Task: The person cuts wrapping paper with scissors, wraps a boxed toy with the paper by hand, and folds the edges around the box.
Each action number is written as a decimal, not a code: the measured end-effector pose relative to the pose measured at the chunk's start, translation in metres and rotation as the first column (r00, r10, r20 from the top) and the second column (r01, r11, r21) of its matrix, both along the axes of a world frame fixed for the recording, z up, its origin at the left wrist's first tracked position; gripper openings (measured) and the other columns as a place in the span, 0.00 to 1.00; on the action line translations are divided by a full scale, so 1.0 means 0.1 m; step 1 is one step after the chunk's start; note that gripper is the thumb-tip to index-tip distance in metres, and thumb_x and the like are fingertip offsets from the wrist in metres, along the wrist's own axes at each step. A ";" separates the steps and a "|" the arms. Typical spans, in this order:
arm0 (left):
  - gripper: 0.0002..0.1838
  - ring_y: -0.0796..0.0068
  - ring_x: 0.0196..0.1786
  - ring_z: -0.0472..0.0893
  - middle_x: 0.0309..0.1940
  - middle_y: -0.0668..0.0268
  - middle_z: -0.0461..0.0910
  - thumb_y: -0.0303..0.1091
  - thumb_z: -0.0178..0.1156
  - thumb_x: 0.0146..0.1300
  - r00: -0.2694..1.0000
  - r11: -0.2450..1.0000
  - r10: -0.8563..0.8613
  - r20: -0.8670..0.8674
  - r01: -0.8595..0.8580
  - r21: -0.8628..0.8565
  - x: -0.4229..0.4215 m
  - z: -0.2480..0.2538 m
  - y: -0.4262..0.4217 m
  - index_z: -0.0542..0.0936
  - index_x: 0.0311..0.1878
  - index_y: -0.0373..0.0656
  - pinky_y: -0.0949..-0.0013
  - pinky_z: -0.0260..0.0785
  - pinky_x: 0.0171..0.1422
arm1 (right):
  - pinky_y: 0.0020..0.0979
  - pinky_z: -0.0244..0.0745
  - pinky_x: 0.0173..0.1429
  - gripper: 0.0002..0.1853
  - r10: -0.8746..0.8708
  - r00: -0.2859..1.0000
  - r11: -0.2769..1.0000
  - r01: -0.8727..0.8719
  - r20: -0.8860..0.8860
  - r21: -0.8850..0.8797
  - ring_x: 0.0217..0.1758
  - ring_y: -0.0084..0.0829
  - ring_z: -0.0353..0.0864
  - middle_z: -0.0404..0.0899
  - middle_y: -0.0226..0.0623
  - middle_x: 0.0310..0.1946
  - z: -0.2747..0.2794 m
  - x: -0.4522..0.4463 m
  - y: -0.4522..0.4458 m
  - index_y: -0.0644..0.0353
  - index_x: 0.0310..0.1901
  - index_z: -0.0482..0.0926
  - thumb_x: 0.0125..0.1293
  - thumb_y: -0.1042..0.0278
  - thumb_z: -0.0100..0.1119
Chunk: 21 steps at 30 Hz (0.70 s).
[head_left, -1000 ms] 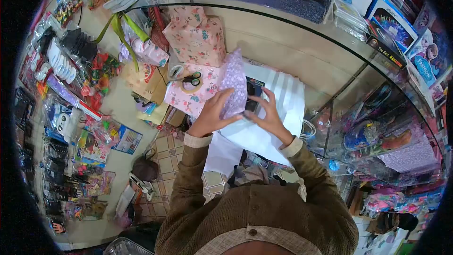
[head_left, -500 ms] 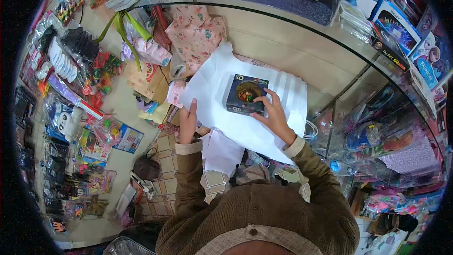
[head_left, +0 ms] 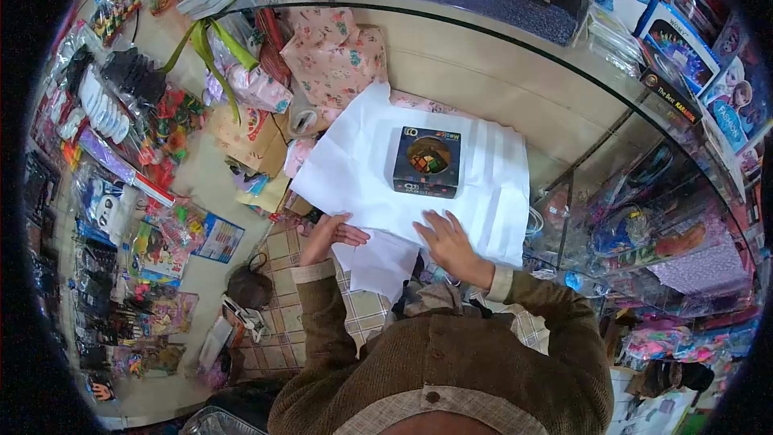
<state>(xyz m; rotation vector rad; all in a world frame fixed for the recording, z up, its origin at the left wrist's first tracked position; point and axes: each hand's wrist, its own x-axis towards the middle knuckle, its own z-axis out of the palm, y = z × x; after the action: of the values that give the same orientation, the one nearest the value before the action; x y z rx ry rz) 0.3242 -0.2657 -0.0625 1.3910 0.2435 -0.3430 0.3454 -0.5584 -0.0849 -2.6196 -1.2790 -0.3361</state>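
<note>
A dark puzzle-cube box point(head_left: 411, 180) with a round window, showing a colourful cube inside, lies on a large white sheet of paper point(head_left: 342, 167). My right hand point(head_left: 452, 248) rests with its fingers spread on the sheet's near edge, below the box and apart from it. At the sheet's near left edge is my left hand point(head_left: 332, 237), its fingers stretched out and nothing in them. Whether those fingers press on the paper I cannot tell. Another white piece of paper point(head_left: 378, 264) hangs below, between my two hands.
Flowered wrapping paper point(head_left: 334, 56) lies behind the sheet, with a green ribbon point(head_left: 205, 48) to its left. A glass shelf edge point(head_left: 483, 31) curves across the back and right. Packaged toys point(head_left: 173, 250) crowd the left side. A dark round object point(head_left: 250, 286) is near the floor.
My right hand has let go of the box and moved down to the sheet's near edge. My left hand has shifted down along the paper's edge. The sheet lies slightly turned.
</note>
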 end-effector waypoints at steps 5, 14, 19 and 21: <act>0.26 0.62 0.35 0.84 0.34 0.46 0.82 0.46 0.45 0.68 0.984 0.983 -0.181 0.004 0.181 0.020 -0.18 0.06 0.05 0.75 0.44 0.25 0.68 0.76 0.43 | 0.51 0.54 0.68 0.13 0.022 0.921 0.999 -0.032 -0.388 -0.020 0.65 0.43 0.62 0.65 0.44 0.60 0.09 0.07 -0.21 0.60 0.41 0.79 0.51 0.71 0.60; 0.33 0.62 0.39 0.83 0.40 0.46 0.81 0.50 0.39 0.70 0.929 0.932 -0.359 0.086 0.352 0.088 -0.34 0.24 0.11 0.80 0.40 0.23 0.67 0.74 0.47 | 0.59 0.38 0.72 0.06 0.081 0.969 0.976 -0.030 -0.234 0.215 0.74 0.59 0.41 0.42 0.57 0.71 0.70 0.08 -0.37 0.56 0.32 0.81 0.52 0.67 0.66; 0.34 0.62 0.43 0.81 0.44 0.45 0.80 0.51 0.38 0.70 0.939 0.936 -0.342 0.038 0.337 0.102 -0.29 0.27 0.05 0.80 0.39 0.24 0.67 0.72 0.51 | 0.59 0.36 0.72 0.06 0.051 0.980 0.996 -0.037 -0.194 0.077 0.74 0.53 0.45 0.46 0.56 0.70 0.62 0.21 -0.41 0.56 0.31 0.81 0.54 0.65 0.64; 0.34 0.63 0.44 0.81 0.42 0.47 0.81 0.52 0.38 0.70 0.948 0.943 -0.318 0.031 0.312 0.119 -0.28 0.25 0.04 0.80 0.41 0.24 0.67 0.72 0.51 | 0.57 0.40 0.73 0.07 0.057 0.985 0.998 -0.051 -0.162 0.044 0.72 0.52 0.51 0.51 0.57 0.67 0.61 0.23 -0.40 0.57 0.33 0.80 0.56 0.64 0.61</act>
<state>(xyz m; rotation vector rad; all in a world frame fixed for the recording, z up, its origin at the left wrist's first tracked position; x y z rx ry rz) 0.2962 -0.2616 -0.0374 1.5505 -0.0042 -0.5656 0.3689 -0.5989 -0.0239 -2.5152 -1.2720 -0.1329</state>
